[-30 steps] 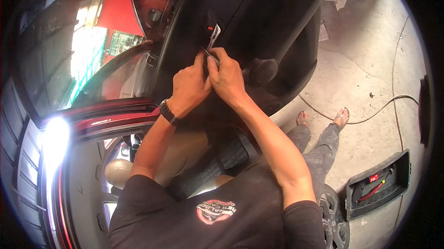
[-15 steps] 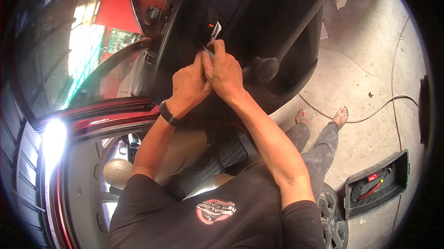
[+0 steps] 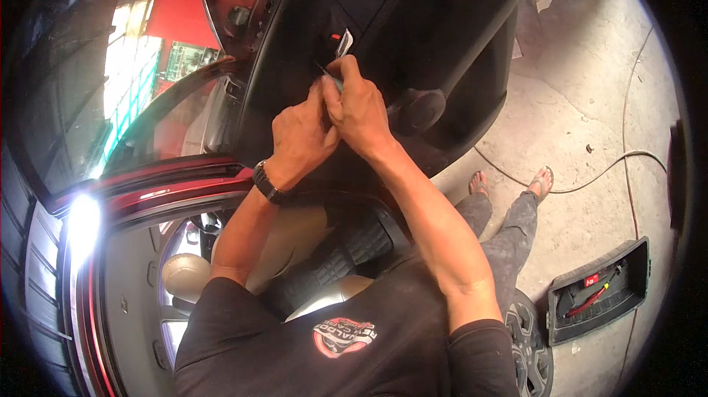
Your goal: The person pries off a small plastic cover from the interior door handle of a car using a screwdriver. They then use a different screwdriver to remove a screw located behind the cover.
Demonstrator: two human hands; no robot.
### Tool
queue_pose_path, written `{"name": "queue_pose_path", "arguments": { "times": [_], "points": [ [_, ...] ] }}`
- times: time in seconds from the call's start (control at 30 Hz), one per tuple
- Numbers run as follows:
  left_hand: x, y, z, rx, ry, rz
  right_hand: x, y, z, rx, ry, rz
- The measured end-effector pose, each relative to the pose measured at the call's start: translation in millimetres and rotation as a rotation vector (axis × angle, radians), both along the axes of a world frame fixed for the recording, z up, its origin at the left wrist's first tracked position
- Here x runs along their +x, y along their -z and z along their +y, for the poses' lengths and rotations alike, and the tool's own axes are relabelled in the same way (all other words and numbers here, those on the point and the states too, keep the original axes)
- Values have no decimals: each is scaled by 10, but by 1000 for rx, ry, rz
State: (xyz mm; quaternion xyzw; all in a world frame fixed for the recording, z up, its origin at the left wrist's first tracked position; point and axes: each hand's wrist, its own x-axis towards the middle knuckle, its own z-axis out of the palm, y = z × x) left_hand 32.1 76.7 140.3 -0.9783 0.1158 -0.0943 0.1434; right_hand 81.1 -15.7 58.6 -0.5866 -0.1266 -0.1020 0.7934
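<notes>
Both hands meet at the black inner door panel [image 3: 420,21] of a red car. My right hand [image 3: 359,109] is closed, pinching a slim tool [image 3: 336,82] with a pale teal handle and thin dark shaft, like a small screwdriver. Its shaft points up and left toward the panel. My left hand [image 3: 301,135], below a black wristwatch [image 3: 268,182], is closed against the right one; its fingertips touch near the tool, and what they hold is hidden. Just beyond my right fingers is the silver inner door handle [image 3: 344,43], with a small red mark [image 3: 335,37] beside it.
A round speaker bulge [image 3: 425,108] stands out of the panel right of my hands. The red door frame [image 3: 169,183] runs at left. On the concrete floor lie a hose [image 3: 605,179] and a black bin [image 3: 557,323] holding red-handled pliers [image 3: 590,301].
My hands keep almost the same place and grip at the door panel. The whole view has shifted very slightly.
</notes>
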Motion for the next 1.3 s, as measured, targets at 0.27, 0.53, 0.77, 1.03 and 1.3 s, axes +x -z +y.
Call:
{"name": "queue_pose_path", "arguments": {
  "times": [0.27,0.53,0.77,1.03,1.3],
  "points": [
    [-20,-12,-55,0,0,-12,1,5,-1,-19,27,-24],
    [-24,-16,-66,3,-24,-14,97,63,-114,-27,-76,-89],
    [12,21,-70,-36,-75,12,271,151,-168,30,-141,-201],
    [13,17,-115,-42,-103,14,390,151,-244,52,-225,-268],
    [13,5,-145,-58,-122,24,446,110,-355,-43,-239,-287]
  ]
}}
